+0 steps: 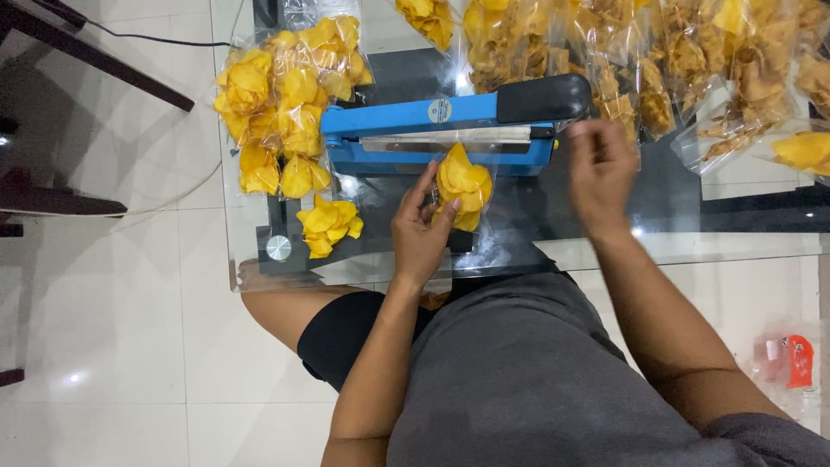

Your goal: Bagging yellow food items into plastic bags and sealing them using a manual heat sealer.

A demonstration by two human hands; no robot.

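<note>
Yellow chips in a clear bag point(462, 186) sit near the tabletop's point(743, 246) front edge, our left hand point(421, 232) grasping it under the blue sealer point(441, 130); our right hand point(598, 169) hovers released. A slipping bag mouth might seal crooked.

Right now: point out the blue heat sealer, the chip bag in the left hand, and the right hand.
blue heat sealer point(406, 117), head view, on the blue upper arm.
chip bag point(463, 183), head view, on the yellow chips inside.
left hand point(418, 232), head view, back of hand.
right hand point(600, 173), head view, back of hand.
</note>
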